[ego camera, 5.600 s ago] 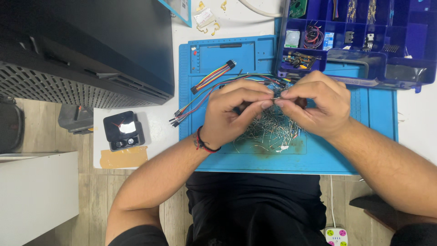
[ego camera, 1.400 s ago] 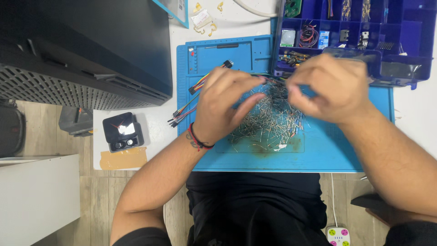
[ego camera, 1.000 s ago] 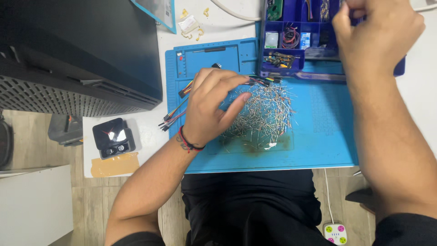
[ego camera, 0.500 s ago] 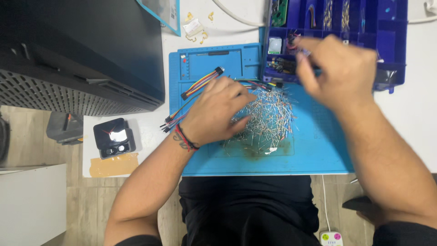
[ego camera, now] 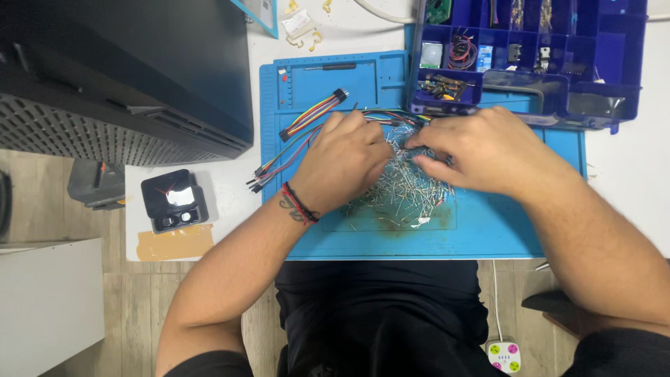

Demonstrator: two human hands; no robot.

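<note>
Seen from the head camera I was watching remotely, both hands met over a tangled heap of thin silvery wire-legged components (ego camera: 408, 188) at the middle of the blue rectangular work mat (ego camera: 502, 234). The left hand (ego camera: 342, 164) lay curled on the heap's left edge; the right hand (ego camera: 481, 150) rested on its upper right, fingers bent into the pile. Whether either pinched a piece I could not tell. Flat multicoloured ribbon jumper cables (ego camera: 310, 115) lay just left, a blue plastic compartment organiser box (ego camera: 614, 63) just above.
</note>
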